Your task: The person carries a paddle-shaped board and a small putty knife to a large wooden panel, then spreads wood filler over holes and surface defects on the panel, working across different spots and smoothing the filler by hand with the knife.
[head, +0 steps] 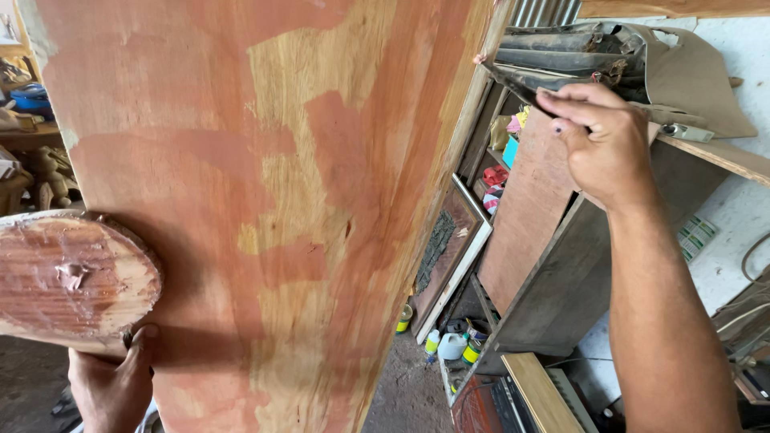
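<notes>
1. Head view: right hand (600,144) at two o'clock, closed around a putty knife (513,82) whose tip touches the edge of the tall wooden slab (265,200).
2. Left hand (112,383) at seven o'clock, gripping an oval wood slice (72,281) smeared with reddish filler, just beside the slab's face.
3. Cluttered shelf (553,265) at three o'clock.

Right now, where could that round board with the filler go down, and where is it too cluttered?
Bare floor shows between the tall wood slab and the shelf unit. Bottles and cans crowd the shelf's foot. The left hand holds the round board; the right hand grips a scraper.
</notes>
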